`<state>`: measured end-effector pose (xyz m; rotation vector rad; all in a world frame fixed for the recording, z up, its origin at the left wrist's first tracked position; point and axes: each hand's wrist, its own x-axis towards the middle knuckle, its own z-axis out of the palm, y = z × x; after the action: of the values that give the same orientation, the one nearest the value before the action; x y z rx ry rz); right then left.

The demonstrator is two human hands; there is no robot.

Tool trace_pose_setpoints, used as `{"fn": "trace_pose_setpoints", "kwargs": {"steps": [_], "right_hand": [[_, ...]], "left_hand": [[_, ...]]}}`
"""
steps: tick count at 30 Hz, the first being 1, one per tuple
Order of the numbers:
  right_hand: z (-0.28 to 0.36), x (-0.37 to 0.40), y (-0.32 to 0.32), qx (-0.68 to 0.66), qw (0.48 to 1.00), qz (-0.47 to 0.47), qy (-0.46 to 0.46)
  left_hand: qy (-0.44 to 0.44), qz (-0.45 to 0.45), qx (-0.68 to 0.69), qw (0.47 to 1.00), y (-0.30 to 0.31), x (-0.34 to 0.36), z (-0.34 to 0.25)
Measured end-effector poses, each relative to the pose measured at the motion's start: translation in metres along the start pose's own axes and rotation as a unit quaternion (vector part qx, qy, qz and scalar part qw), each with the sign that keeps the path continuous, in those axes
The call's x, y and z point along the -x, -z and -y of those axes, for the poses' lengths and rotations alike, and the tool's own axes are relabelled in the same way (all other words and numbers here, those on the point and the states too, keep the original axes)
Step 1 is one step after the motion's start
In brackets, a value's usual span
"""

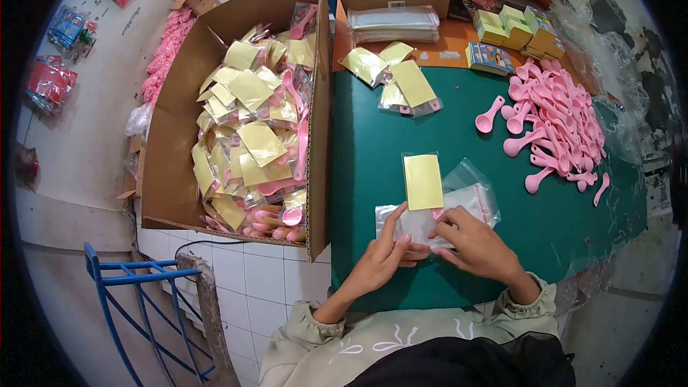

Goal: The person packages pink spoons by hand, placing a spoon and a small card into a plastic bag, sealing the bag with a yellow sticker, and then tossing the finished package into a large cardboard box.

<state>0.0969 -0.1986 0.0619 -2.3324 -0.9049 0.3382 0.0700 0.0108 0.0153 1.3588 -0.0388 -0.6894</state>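
Clear plastic is sitting between both hands. The left hand (pixel 383 258) is pinching the near left part of a clear bag (pixel 414 226), thumb and fingers closed on it. The right hand (pixel 476 247) is gripping the bag's right edge with curled fingers. The bag is lying flat on the green counter (pixel 459 129), close to its near edge, right in front of the person.

A yellow card (pixel 423 180) is lying just beyond the bag, its lower end meeting the bag's far edge. More loose bags (pixel 473 183) are lying crumpled just to the right of the card. Farther right, a heap of pink spoons (pixel 555 122) is spreading along the counter's edge. At the far side, a few finished packs (pixel 401 82) are lying together, with small yellow boxes (pixel 512 29) stacked behind them. Left of the counter, a big cardboard box (pixel 172 143) is standing open, filling with packed cards and spoons.
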Motion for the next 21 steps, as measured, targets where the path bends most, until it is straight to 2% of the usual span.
{"fn": "trace_pose_setpoints", "kwargs": {"steps": [5, 11, 14, 17, 21], "right_hand": [[-0.001, -0.005, -0.022, -0.026, 0.999, -0.004, 0.048], [-0.004, -0.008, -0.033, -0.085, 0.995, -0.015, 0.047], [-0.002, -0.006, -0.029, -0.082, 0.995, 0.000, 0.052], [-0.001, -0.008, -0.038, -0.029, 0.995, -0.057, 0.082], [0.005, -0.006, -0.042, 0.014, 0.990, -0.075, 0.115]], "left_hand": [[0.010, -0.007, -0.005, 1.000, 0.000, 0.012, 0.001], [-0.046, -0.018, -0.098, 0.994, 0.000, 0.015, 0.004], [-0.062, -0.005, -0.069, 0.996, -0.001, 0.012, 0.006], [-0.008, -0.013, -0.018, 1.000, -0.002, 0.005, 0.003], [-0.037, -0.018, -0.067, 0.997, -0.007, 0.001, -0.002]]}}
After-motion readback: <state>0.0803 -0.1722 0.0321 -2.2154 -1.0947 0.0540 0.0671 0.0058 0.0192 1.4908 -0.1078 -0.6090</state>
